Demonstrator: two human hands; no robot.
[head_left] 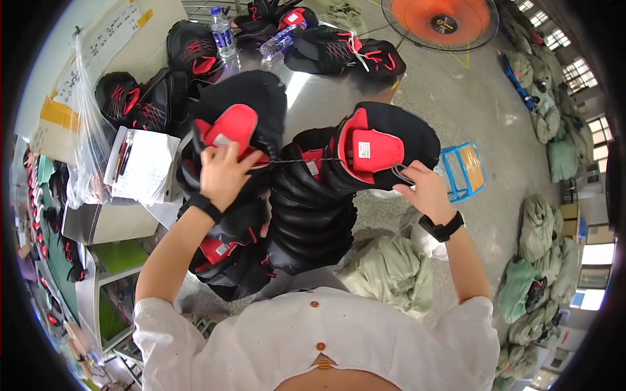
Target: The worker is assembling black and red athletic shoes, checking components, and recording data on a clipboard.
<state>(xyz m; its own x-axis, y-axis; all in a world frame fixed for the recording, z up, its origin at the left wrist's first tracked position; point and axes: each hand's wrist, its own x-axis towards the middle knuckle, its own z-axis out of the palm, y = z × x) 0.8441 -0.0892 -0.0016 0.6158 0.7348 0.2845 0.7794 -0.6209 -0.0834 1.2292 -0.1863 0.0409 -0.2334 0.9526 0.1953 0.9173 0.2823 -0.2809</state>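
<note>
Left of the shoe stack [312,223], the left hand [225,172] half-curls on a shoe [240,122], hold unclear; the right hand [427,189] pinches cord [399,172]: cord-handling, seemingly needing steadiness next.

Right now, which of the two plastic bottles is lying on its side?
The right bottle; the left bottle stands upright, with its blue cap on top.

A dark cord [305,160] stretches between two black-and-red shoes [385,143].
</note>
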